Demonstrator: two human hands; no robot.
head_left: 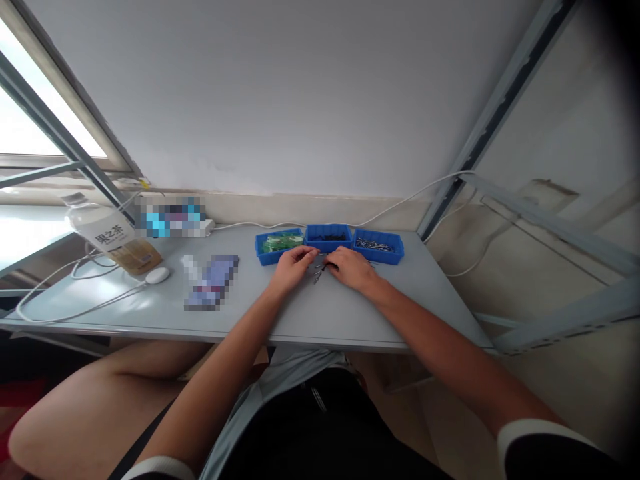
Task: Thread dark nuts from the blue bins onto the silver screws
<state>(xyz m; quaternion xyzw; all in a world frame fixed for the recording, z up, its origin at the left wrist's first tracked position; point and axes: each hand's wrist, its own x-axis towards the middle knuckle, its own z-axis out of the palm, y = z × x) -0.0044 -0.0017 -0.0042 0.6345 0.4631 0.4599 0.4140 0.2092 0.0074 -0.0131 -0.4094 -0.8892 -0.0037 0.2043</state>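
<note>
My left hand (294, 267) is closed in a pinch just in front of the blue bins, its fingertips pointing right. Facing it, my right hand (351, 268) has its fingers curled together, with something small and dark by the fingertips. What either hand pinches is too small to make out. Small metal pins (317, 275) lie on the table between and below the hands. Behind them stand three blue bins: the left bin (266, 259) holds green and clear pieces, the middle bin (327, 229) small dark parts, the right bin (395, 255) slim metal pins.
On the grey table (320, 320), a phone-like blurred object (213, 283) lies left of my hands. Further left are a drink bottle (117, 233), a white round charger (158, 275) and loose white cable. A blurred-out object (173, 217) stands by the wall. Metal frame posts (450, 180) flank the table.
</note>
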